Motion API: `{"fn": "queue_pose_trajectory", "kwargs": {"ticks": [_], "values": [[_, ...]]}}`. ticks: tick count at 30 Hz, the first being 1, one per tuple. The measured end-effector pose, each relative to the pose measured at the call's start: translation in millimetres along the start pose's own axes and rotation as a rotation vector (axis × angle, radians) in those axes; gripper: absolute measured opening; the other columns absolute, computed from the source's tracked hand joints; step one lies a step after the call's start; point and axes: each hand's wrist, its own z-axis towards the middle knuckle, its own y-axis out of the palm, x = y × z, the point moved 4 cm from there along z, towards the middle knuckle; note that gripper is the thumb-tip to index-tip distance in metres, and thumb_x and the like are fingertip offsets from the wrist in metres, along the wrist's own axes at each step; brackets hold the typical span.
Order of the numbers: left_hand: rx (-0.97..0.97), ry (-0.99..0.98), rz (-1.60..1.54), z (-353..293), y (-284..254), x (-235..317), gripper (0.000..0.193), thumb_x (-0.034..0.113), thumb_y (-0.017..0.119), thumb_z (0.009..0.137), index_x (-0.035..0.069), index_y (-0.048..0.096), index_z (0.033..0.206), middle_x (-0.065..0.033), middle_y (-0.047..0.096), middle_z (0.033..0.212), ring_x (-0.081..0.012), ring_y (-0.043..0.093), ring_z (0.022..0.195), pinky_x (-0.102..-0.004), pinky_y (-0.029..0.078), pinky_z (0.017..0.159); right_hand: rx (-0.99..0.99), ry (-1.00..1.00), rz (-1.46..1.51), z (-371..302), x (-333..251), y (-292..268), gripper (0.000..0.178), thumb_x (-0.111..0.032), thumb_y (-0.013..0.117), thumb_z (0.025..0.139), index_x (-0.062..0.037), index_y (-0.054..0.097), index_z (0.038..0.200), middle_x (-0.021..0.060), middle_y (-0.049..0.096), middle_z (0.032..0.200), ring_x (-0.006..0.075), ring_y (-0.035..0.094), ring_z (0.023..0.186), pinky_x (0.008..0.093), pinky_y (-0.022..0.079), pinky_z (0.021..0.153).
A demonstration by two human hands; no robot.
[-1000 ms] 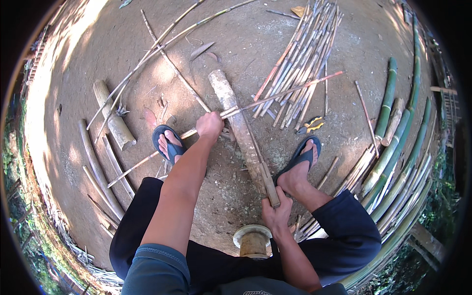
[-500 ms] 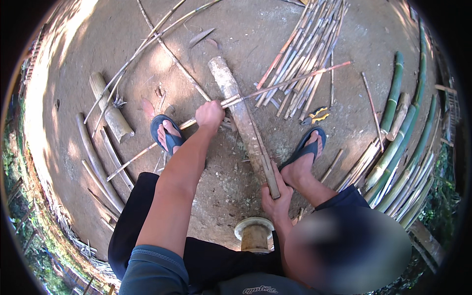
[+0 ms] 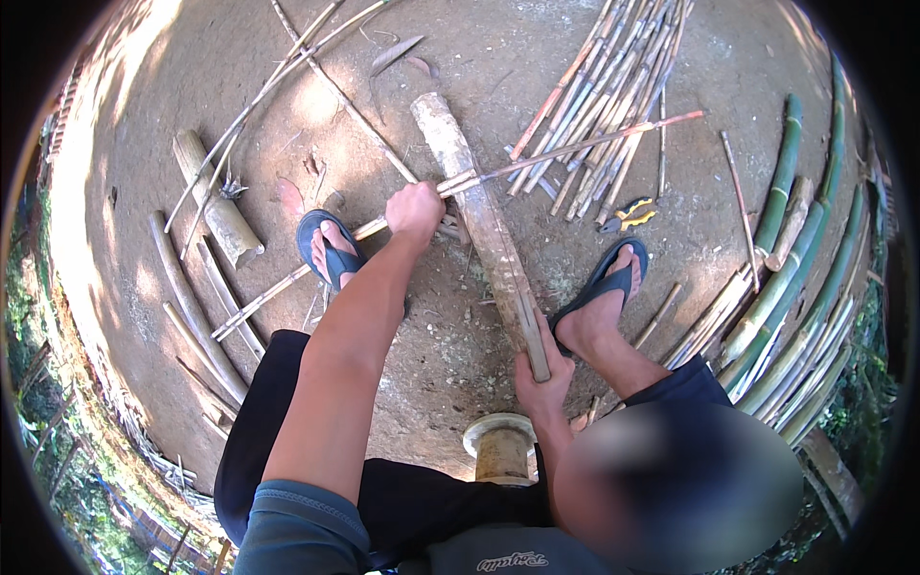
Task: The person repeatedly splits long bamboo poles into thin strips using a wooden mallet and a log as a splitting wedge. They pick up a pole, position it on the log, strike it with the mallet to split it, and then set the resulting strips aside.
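My left hand (image 3: 415, 208) is closed round a thin bamboo stick (image 3: 267, 297), which lies slantwise across a thick pale log (image 3: 447, 136) on the ground. Its reddish far end (image 3: 682, 118) reaches over a heap of cut sticks. My right hand (image 3: 543, 385) grips the wooden handle (image 3: 533, 347) of what looks like a machete at the log's near end. The blade points away from me along the log, almost edge-on and hard to make out. Another bamboo stick (image 3: 356, 115) ends close to my left fist.
Cut sticks (image 3: 606, 81) lie heaped at the far right, with yellow-handled pliers (image 3: 628, 217) below them. Green bamboo poles (image 3: 781, 172) line the right side. A short bamboo piece (image 3: 218, 206) lies left. My sandalled feet flank the log; a round stump (image 3: 500, 448) stands close to me.
Both hands keep their grips, and the stick still crosses the log. The view has shifted slightly; the machete's blade line stands out less from the log than before.
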Motion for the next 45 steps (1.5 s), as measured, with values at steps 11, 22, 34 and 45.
{"fn": "queue_pose_trajectory", "kwargs": {"ticks": [11, 22, 34, 45], "values": [[-0.009, 0.02, -0.032, 6, 5, -1, 0.022, 0.019, 0.055, 0.083, 0.008, 0.073, 0.091, -0.0202, 0.071, 0.09, -0.0377, 0.07, 0.085, -0.0461, 0.056, 0.078, 0.008, -0.013, -0.035, 41, 11, 32, 0.062, 0.004, 0.06, 0.077, -0.0027, 0.052, 0.138, 0.0214, 0.067, 0.09, 0.022, 0.066, 0.069, 0.0313, 0.052, 0.066], [-0.026, 0.039, -0.056, 6, 4, 1, 0.022, 0.018, 0.056, 0.083, 0.008, 0.074, 0.092, -0.02, 0.071, 0.092, -0.0365, 0.07, 0.087, -0.0449, 0.056, 0.079, 0.076, -0.058, -0.011, 46, 17, 45, 0.061, 0.006, 0.059, 0.075, -0.0016, 0.055, 0.136, 0.0189, 0.07, 0.09, 0.0132, 0.061, 0.064, 0.0287, 0.052, 0.063], [-0.031, 0.033, -0.042, 6, 3, -1, 0.022, 0.016, 0.056, 0.084, 0.007, 0.073, 0.093, -0.0204, 0.072, 0.092, -0.0362, 0.071, 0.086, -0.0444, 0.057, 0.078, 0.097, -0.099, -0.014, 42, 26, 46, 0.058, 0.006, 0.059, 0.075, 0.0022, 0.056, 0.133, 0.0219, 0.071, 0.105, 0.0128, 0.068, 0.073, 0.0273, 0.053, 0.067], [-0.028, 0.036, -0.047, 2, 7, -6, 0.021, 0.015, 0.056, 0.083, 0.005, 0.072, 0.092, -0.0211, 0.071, 0.09, -0.0382, 0.071, 0.084, -0.047, 0.056, 0.078, 0.061, -0.063, -0.089, 6, 24, 30, 0.06, 0.002, 0.061, 0.075, -0.0038, 0.057, 0.135, 0.0202, 0.069, 0.085, 0.0308, 0.067, 0.062, 0.0351, 0.054, 0.062]]}}
